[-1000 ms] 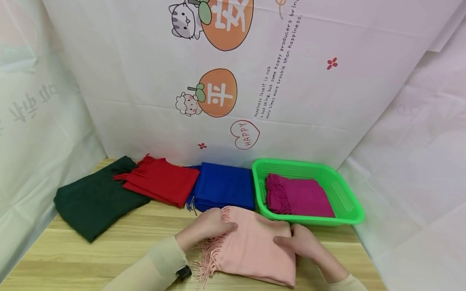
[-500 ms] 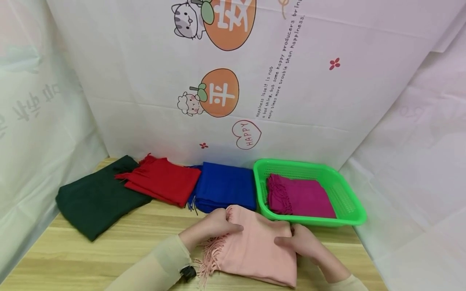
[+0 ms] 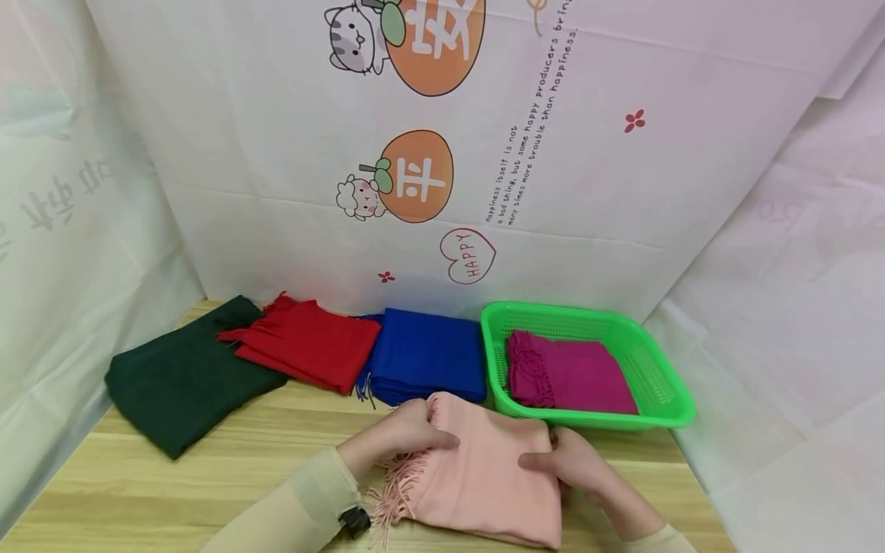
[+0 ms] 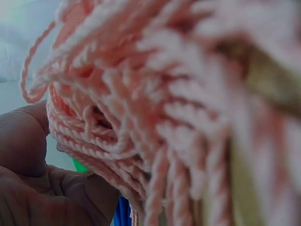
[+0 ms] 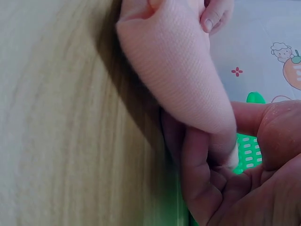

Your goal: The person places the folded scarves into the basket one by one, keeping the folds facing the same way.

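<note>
Reading “HAPPY” in a heart (image 3: 468, 256) on the back sheet (image 3: 276, 138), “平” on the lower fruit (image 3: 415, 184), “安” on the upper fruit (image 3: 432, 73), and “Happiness itself is not a bad thing, but some happy producers bring many times more trouble than happiness.” Seeing unreadably faint characters (image 3: 51, 206) on the left sheet (image 3: 124, 253).

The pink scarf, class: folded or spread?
Folded: the pink scarf is compact, with a thick, rounded edge in the right wrist view.

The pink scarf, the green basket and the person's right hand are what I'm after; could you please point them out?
Pink scarf (image 3: 492, 472), head view: middle of its folded top.
Green basket (image 3: 608, 420), head view: its near rim.
Right hand (image 3: 577, 462), head view: middle of the hand.
</note>
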Demonstrator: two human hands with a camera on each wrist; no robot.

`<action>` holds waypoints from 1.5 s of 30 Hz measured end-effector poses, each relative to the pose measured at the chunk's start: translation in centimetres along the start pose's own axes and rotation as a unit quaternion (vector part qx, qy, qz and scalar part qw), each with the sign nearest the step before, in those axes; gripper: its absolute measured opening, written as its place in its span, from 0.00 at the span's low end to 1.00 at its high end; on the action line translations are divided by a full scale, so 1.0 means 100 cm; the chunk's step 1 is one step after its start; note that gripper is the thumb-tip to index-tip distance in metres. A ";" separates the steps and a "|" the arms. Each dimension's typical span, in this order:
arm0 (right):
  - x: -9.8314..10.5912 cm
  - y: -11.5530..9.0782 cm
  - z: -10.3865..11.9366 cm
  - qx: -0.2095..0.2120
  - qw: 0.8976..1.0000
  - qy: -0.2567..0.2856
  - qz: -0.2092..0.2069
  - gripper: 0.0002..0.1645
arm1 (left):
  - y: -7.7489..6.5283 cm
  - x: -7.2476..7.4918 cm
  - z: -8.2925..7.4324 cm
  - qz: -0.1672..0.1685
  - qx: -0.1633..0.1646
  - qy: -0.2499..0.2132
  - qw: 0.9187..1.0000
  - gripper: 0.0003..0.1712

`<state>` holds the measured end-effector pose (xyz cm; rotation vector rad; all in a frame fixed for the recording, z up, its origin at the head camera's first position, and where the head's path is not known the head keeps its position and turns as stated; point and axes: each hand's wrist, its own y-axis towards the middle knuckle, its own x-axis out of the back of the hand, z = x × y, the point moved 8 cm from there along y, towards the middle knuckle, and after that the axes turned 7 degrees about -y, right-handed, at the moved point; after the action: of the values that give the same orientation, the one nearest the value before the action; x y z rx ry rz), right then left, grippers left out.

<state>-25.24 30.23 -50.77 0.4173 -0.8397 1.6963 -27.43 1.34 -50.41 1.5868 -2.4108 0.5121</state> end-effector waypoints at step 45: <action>-0.046 0.001 0.043 0.051 0.997 0.052 0.022 0.42 | -0.034 0.053 0.022 -0.025 -0.001 -0.046 0.999 0.21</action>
<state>-24.62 23.99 -50.94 0.3783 -0.6941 1.7911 -26.33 -5.23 -49.96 1.7017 -2.4285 0.4366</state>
